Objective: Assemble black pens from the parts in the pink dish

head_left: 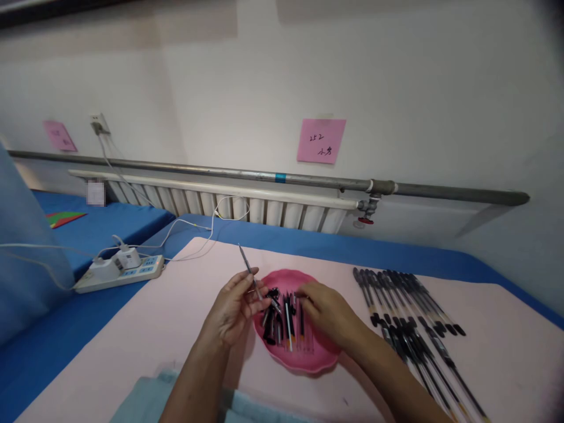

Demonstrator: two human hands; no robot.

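Note:
My left hand (240,302) is closed on a slim pen (245,259), gripped by thumb and fingers with its pointed end up and to the left. Below it lies a pink scalloped plate (304,365) with pen parts: black caps (269,336), clear barrels (308,342) and dark refills (288,317). Over the plate's right side, my right hand (326,308) has its fingers bent together among these parts. What its fingertips pinch, if anything, is too small to make out.
Assembled black pens (396,294) lie in a row on the pink sheet (189,346) at right, with a second group of pens (423,352) nearer me. A power strip (150,267) with plugged chargers and white cables sits at left. A radiator (264,211) and pipe run along the wall.

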